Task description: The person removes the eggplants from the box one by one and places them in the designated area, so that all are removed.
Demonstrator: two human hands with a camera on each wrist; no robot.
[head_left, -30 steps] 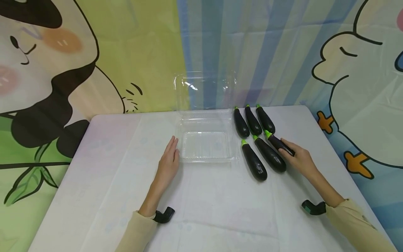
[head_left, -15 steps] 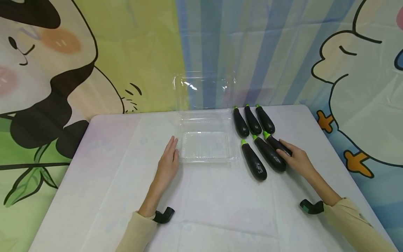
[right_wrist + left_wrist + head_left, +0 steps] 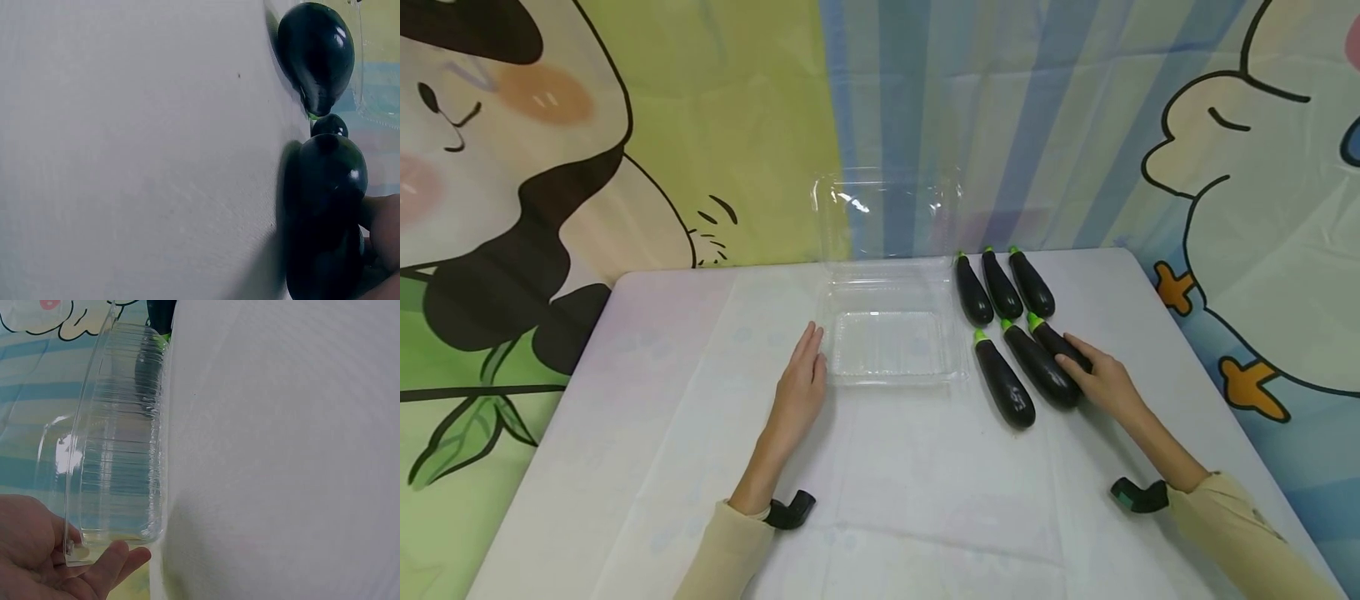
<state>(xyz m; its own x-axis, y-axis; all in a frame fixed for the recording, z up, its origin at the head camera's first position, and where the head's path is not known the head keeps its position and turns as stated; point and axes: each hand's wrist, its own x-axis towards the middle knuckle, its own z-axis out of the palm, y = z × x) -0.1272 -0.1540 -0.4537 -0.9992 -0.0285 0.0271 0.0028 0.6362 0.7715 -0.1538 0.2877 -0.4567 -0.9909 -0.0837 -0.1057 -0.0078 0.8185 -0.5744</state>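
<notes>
Beside the left edge of a clear plastic clamshell container (image 3: 895, 377), my left hand (image 3: 800, 392) rests with its fingers straight, touching the container's side. The container's lid (image 3: 887, 212) stands raised at the back. To the right, my right hand (image 3: 1103, 382) holds the thick end of a dark eggplant (image 3: 1055, 339) with a green stem, thumb on one side and fingers on the other. Close by lie two more eggplants, a middle one (image 3: 1041, 367) and a left one (image 3: 1004, 385). The right wrist view shows the thumb (image 3: 384, 228) next to the eggplants' rounded ends.
Behind the front row, three more eggplants (image 3: 1000, 287) lie side by side near the table's back edge. A white cloth covers the table (image 3: 925, 500). A printed curtain (image 3: 760, 125) with cartoon figures hangs directly behind it.
My right hand has moved slightly left, bringing the held eggplant down and in beside the middle one. The left hand and container have stayed in place.
</notes>
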